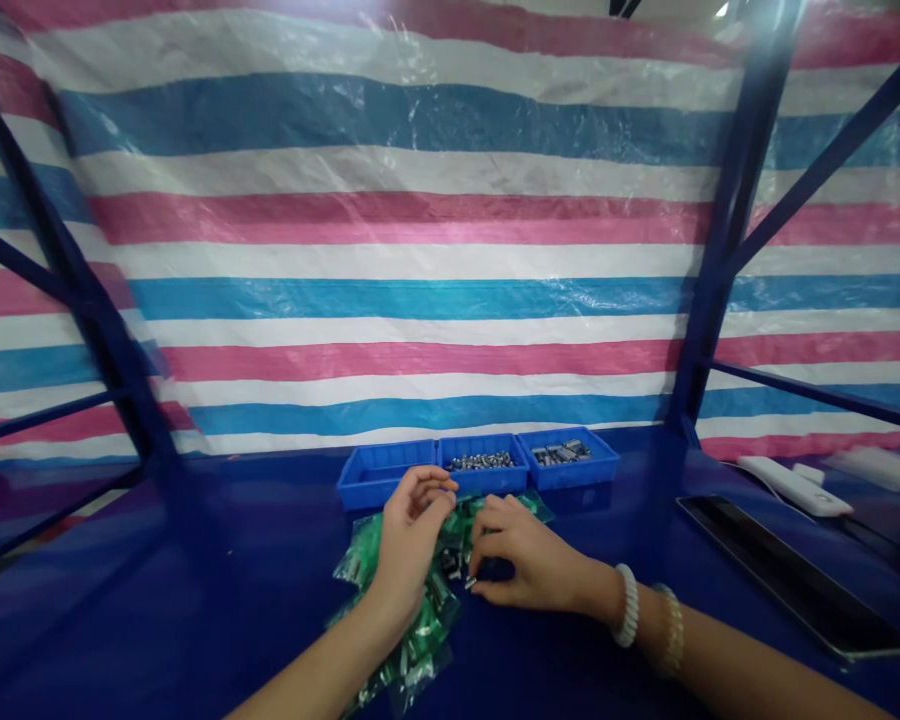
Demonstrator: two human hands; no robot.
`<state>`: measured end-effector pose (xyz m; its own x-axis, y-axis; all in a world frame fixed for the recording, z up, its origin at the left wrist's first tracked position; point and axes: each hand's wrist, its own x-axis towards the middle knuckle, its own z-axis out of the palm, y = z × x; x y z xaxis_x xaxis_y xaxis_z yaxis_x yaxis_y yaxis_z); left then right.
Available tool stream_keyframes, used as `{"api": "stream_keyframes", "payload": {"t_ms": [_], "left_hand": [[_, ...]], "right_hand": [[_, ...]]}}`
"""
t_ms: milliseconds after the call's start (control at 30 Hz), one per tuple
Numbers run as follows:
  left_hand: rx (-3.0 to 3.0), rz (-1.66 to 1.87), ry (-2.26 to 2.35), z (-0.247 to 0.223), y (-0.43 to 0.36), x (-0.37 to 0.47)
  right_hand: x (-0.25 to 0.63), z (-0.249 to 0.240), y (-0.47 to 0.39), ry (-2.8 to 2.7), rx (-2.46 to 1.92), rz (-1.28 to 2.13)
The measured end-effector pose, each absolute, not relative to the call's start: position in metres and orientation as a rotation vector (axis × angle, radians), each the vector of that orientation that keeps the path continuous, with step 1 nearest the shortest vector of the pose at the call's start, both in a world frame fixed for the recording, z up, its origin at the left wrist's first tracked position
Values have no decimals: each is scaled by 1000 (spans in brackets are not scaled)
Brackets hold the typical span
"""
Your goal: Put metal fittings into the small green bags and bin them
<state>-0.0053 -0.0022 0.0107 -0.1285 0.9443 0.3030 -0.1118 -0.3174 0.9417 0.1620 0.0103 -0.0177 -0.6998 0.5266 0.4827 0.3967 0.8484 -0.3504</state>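
My left hand (414,525) is over the pile, its thumb and fingers closed together near the front of the bins. What they hold, if anything, is hidden. My right hand (523,555) pinches a small shiny metal piece (471,582) between thumb and fingertip, low over the table. Under and between both hands lies a heap of small clear plastic bags with green contents (427,635). A few small dark and silvery parts (452,563) show between the hands; their kind is too small to tell.
Three joined blue bins stand behind the hands: a left bin (356,490), a middle bin (487,478) with small round metal parts, and a right bin (581,472) with longer metal pieces. A phone (791,575) and a white power strip (795,487) lie right. Blue frame posts (709,270) flank the table.
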Motion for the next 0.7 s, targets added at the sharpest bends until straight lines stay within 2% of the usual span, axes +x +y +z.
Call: {"api": "stream_keyframes", "payload": {"t_ms": [133,233,367,500,700], "left_hand": [[1238,1528,991,11,-4,-4],[1169,1305,871,12,-7,-1],[1050,1047,765,10,-8,2],[957,1043,755,8,-6,1],[884,1039,629,10,-6,0]], "right_hand": [[170,-5,16,-2092,-673,734],[175,4,18,-1822,-715,958],[176,5,17,-1741,-671,883],[174,5,14,-1792,-634,753],[177,12,14,-1657,-655,876]]}}
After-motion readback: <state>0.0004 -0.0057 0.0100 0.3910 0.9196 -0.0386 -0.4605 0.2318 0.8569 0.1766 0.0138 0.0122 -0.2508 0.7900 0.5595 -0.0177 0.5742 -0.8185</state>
